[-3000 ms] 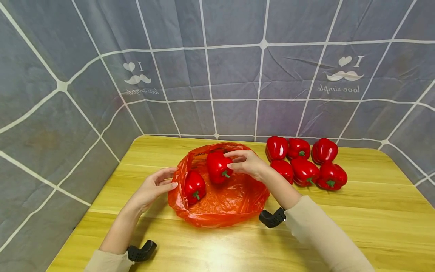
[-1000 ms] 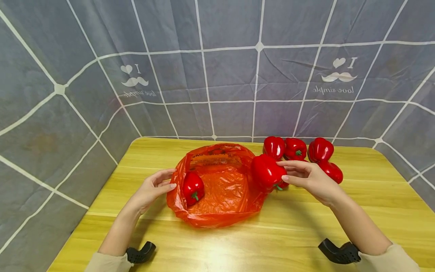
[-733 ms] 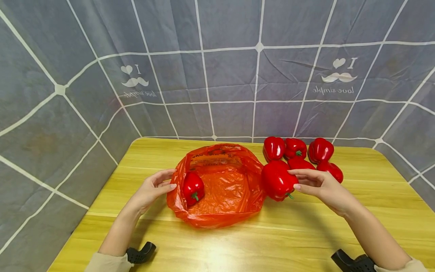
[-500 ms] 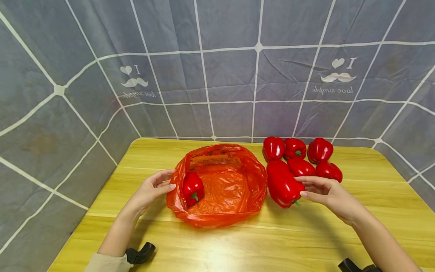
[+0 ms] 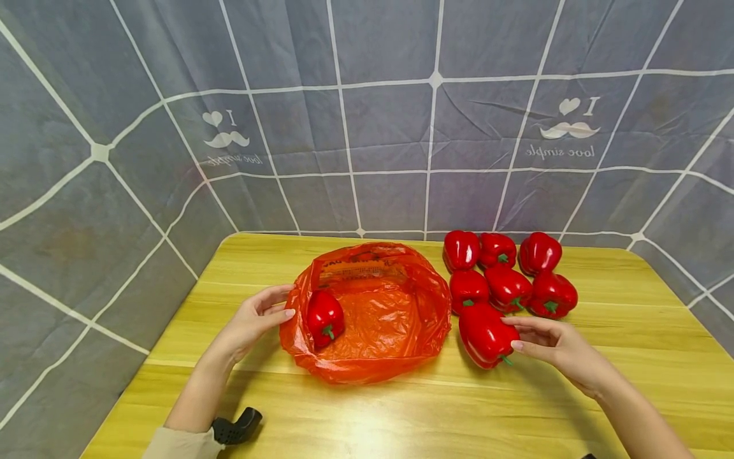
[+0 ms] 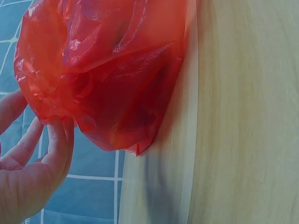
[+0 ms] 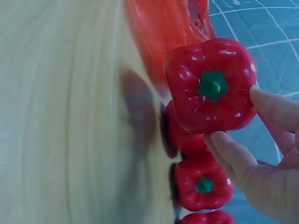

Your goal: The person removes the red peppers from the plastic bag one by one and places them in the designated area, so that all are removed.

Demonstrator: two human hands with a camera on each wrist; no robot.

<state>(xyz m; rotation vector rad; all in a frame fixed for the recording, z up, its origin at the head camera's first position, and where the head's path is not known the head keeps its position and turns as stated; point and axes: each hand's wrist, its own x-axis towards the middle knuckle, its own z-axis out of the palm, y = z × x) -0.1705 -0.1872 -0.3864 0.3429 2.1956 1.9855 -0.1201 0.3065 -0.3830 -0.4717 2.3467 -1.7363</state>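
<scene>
My right hand (image 5: 564, 354) grips a glossy red bell pepper (image 5: 486, 336) by its side, to the right of the bag. In the right wrist view this bell pepper (image 7: 187, 70) is raised off the tabletop, green stem toward the camera, its shadow apart from it. An orange-red plastic bag (image 5: 378, 370) stands with its mouth open in the middle of the table. One bell pepper (image 5: 325, 317) lies inside it at the left. My left hand (image 5: 252, 322) pinches the bag's left rim; in the left wrist view, fingertips (image 6: 56, 128) meet the thin plastic.
Several more red bell peppers (image 5: 509, 287) sit in a cluster at the back right, just behind the held one. The wooden table (image 5: 355, 421) ends at a grey curtain (image 5: 395, 127) with white lines, which also runs along the left side.
My right hand has carried the bell pepper out of the bag, rightward over its rim and then toward me, in front of the cluster. My left hand has stayed at the bag's rim.
</scene>
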